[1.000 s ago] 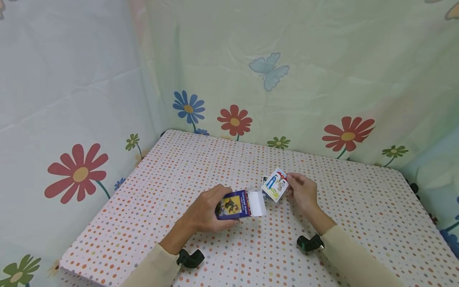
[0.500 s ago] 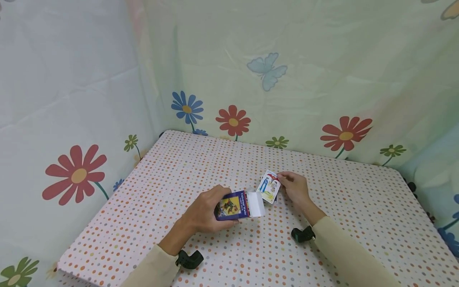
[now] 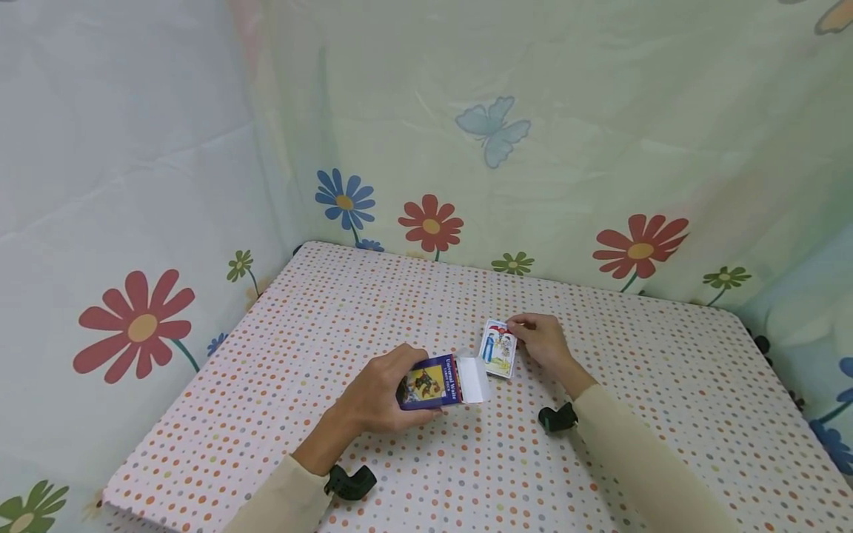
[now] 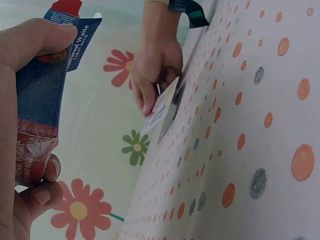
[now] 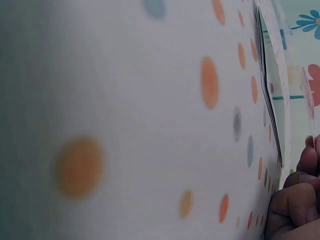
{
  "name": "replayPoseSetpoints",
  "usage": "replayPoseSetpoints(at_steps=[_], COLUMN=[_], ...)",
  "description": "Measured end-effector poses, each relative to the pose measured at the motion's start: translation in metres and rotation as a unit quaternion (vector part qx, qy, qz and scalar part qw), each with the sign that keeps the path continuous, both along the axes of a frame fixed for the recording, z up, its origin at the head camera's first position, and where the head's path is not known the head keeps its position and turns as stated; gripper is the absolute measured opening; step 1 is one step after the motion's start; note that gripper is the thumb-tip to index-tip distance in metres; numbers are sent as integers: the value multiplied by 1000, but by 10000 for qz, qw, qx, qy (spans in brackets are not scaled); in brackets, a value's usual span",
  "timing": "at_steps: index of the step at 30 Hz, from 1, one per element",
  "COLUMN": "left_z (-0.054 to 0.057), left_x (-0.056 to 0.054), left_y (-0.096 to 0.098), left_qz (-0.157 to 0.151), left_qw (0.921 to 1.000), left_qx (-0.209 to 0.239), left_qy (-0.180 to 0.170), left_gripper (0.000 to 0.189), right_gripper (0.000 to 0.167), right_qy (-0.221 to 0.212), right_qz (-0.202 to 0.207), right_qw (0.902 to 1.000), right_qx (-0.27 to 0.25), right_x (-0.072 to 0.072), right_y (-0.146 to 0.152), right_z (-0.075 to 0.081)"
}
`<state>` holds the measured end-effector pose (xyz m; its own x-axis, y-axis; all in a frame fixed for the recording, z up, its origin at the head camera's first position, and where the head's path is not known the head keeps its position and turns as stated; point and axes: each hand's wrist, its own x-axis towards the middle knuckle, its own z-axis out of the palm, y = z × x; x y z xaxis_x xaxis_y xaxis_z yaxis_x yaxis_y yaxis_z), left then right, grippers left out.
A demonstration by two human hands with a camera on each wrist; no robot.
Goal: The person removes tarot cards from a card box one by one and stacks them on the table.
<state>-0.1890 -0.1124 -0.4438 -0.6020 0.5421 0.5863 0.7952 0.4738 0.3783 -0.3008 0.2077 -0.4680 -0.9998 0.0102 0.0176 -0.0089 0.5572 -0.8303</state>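
Observation:
In the head view my left hand (image 3: 373, 400) grips a blue tarot card box (image 3: 426, 383) with a yellow picture, held above the table. Its white end flap (image 3: 474, 380) hangs out toward the right. My right hand (image 3: 548, 346) pinches the upper right corner of a tarot card (image 3: 497, 349) with a colourful picture. That card is slightly tilted over a thin stack of cards (image 4: 171, 120), as the left wrist view shows. In the right wrist view the edges of the stack (image 5: 270, 95) lie on the cloth, beside curled fingers (image 5: 300, 200).
A table with a dotted cloth (image 3: 373, 296) spreads under both hands. Behind it hangs a pale curtain (image 3: 400, 89) printed with flowers and a butterfly. Dark camera mounts (image 3: 351, 483) sit at both wrists.
My right hand has moved left and slightly down with the pinched card, which has turned more upright and now covers the stack. The left hand and box have hardly moved.

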Motion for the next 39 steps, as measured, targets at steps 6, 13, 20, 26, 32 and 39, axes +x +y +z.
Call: replayPoseSetpoints(at_steps=[6,13,20,26,32,39], left_z=[0,-1,-1,0,1,0], left_x=[1,1,0,-1,0,0], left_y=[-1,-1,-1,-1,0,0], left_qz=[-4,-20,-82,-75,-72,-76], left_qw=[10000,10000,10000,10000,10000,10000], left_qx=[-5,16,20,27,22,17], left_qy=[-41,-68,28,16,34,11], left_gripper=[70,71,70,69,68,68], right_gripper=[24,20,16,14,16,17], right_qy=[-6,87,275,226,211,220], right_qz=[140,259,381,277,236,244], right_qw=[9993,9920,9855,9858,9852,9870], right_qx=[355,1232,1629,1642,1686,1573], right_x=[-6,-11,-14,-15,-15,-16], right_y=[-2,-3,-4,-6,-7,-5], right_z=[-2,-4,-2,0,0,-3])
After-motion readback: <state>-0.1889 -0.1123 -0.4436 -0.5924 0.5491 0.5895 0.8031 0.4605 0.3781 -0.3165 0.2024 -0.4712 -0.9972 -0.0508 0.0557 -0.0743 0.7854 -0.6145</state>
